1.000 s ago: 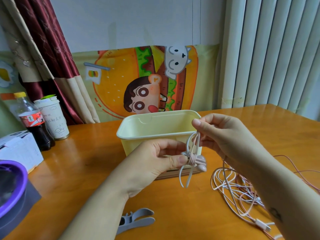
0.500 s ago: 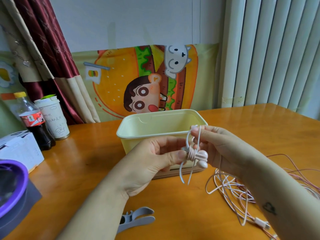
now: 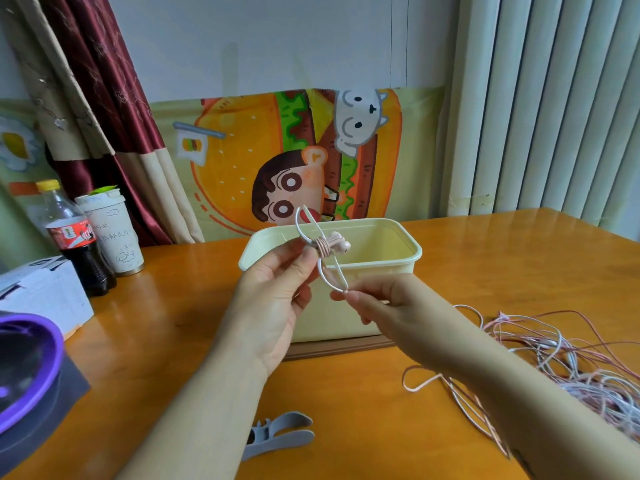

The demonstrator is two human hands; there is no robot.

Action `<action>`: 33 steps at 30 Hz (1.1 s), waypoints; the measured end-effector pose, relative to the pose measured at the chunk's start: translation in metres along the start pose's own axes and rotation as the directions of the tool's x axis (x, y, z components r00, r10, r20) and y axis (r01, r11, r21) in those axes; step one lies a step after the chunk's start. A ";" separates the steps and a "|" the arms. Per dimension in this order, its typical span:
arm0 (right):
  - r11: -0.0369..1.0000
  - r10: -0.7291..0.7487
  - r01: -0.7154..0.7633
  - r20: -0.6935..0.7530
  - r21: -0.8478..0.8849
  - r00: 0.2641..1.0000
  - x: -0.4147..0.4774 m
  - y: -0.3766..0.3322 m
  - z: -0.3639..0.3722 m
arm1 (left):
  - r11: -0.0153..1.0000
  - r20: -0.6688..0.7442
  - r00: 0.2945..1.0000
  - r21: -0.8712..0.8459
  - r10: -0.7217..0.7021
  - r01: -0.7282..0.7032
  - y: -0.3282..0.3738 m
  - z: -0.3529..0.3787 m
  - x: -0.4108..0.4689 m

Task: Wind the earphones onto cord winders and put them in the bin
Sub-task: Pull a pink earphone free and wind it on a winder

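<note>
My left hand (image 3: 277,299) pinches a white cord winder (image 3: 311,237) with a pink earphone cord wound round its middle and two pink earbuds (image 3: 337,244) sticking out to the right. The bundle hangs over the near rim of the pale yellow bin (image 3: 401,258). My right hand (image 3: 377,303) pinches the winder's lower tip just in front of the bin wall. A tangle of pink and white earphones (image 3: 554,362) lies on the table at right. A grey cord winder (image 3: 277,434) lies at the near edge, partly under my left forearm.
At the left stand a cola bottle (image 3: 74,240), a paper cup (image 3: 112,233), a white box (image 3: 41,299) and a purple-rimmed container (image 3: 27,368). A cartoon cloth and curtains back the wooden table (image 3: 173,341).
Both hands have lifted the wound winder from in front of the bin up to its rim. My right hand has moved from the top of the winder down to its lower tip.
</note>
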State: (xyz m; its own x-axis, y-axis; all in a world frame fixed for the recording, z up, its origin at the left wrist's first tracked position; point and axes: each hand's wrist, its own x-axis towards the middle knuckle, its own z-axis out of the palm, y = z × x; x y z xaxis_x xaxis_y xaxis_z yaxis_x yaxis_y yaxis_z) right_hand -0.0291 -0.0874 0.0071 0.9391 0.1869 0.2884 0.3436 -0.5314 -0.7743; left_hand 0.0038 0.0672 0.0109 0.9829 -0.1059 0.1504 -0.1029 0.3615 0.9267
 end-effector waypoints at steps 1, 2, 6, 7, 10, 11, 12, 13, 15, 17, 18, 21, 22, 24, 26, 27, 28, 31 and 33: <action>0.999 -0.009 0.009 -0.008 -0.032 1.000 -0.001 -0.002 -0.003 | 1.000 -0.003 1.000 0.008 0.000 0.000 0.000 0.000 0.000; 0.998 -0.018 0.017 -0.016 -0.053 1.000 -0.002 -0.003 -0.007 | 1.000 -0.005 1.000 0.018 0.001 -0.001 0.000 0.000 0.001; 0.993 -0.056 0.053 -0.026 -0.110 0.998 -0.004 -0.010 -0.015 | 0.995 0.001 0.999 0.097 0.038 -0.038 -0.004 -0.001 0.001; 0.989 -0.077 0.072 -0.033 -0.132 0.997 -0.005 -0.011 -0.017 | 0.984 0.015 0.998 0.165 0.062 -0.064 -0.006 -0.002 0.000; 0.972 -0.125 0.109 -0.066 -0.208 0.990 -0.008 -0.017 -0.022 | 0.903 0.094 0.989 0.405 0.115 -0.144 -0.009 -0.003 0.000; 0.967 -0.124 0.102 -0.082 -0.231 0.989 -0.008 -0.018 -0.025 | 0.882 0.120 0.987 0.447 0.108 -0.151 -0.010 -0.003 0.000; 0.964 -0.120 0.092 -0.102 -0.249 0.987 -0.008 -0.020 -0.028 | 0.868 0.140 0.985 0.472 0.097 -0.152 -0.009 -0.003 0.001; 0.961 -0.125 0.089 -0.127 -0.261 0.984 -0.009 -0.021 -0.031 | 0.859 0.157 0.984 0.490 0.083 -0.151 -0.008 -0.004 0.001; 0.957 -0.158 0.110 -0.165 -0.267 0.974 -0.009 -0.021 -0.037 | 0.835 0.207 0.977 0.527 0.055 -0.159 -0.006 -0.004 -0.001; 0.953 -0.194 0.146 -0.167 -0.266 0.967 -0.010 -0.019 -0.043 | 0.812 0.268 0.963 0.560 0.012 -0.166 -0.004 -0.004 -0.003; 0.950 -0.211 0.163 -0.162 -0.265 0.964 -0.009 -0.018 -0.045 | 0.808 0.298 0.954 0.567 -0.020 -0.160 -0.002 -0.004 -0.003; 0.942 -0.265 0.219 -0.161 -0.254 0.951 -0.008 -0.016 -0.046 | 0.821 0.383 0.916 0.557 -0.123 -0.122 -0.001 -0.006 -0.005; 0.942 -0.285 0.244 -0.167 -0.230 0.944 -0.008 -0.015 -0.046 | 0.830 0.409 0.900 0.546 -0.150 -0.110 0.000 -0.006 -0.006; 0.946 -0.316 0.291 -0.201 -0.144 0.927 -0.008 -0.014 -0.044 | 0.863 0.454 0.869 0.501 -0.197 -0.066 0.000 -0.006 -0.007; 0.944 -0.330 0.323 -0.261 -0.071 0.907 -0.007 -0.013 -0.042 | 0.873 0.485 0.840 0.486 -0.245 -0.026 0.000 -0.004 -0.009; 0.943 -0.330 0.330 -0.291 -0.049 0.898 -0.007 -0.013 -0.041 | 0.860 0.498 0.829 0.508 -0.254 -0.042 -0.001 -0.004 -0.009; 0.942 -0.327 0.334 -0.321 -0.034 0.889 -0.006 -0.013 -0.040 | 0.847 0.511 0.820 0.527 -0.259 -0.061 -0.001 -0.002 -0.010; 0.944 -0.307 0.329 -0.393 -0.011 0.867 -0.004 -0.011 -0.036 | 0.849 0.531 0.808 0.523 -0.255 -0.075 0.001 0.001 -0.013; 0.946 -0.305 0.323 -0.410 -0.028 0.859 -0.003 -0.009 -0.034 | 0.858 0.544 0.799 0.509 -0.257 -0.071 0.002 0.002 -0.014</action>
State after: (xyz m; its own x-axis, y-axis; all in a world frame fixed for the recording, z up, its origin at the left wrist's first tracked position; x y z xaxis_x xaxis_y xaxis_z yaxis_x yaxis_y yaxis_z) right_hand -0.0350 -0.1115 0.0326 0.6987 -0.0162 0.7152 0.6279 -0.4652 -0.6239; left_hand -0.0102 0.0680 0.0114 0.7288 -0.6812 0.0697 -0.2353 -0.1535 0.9597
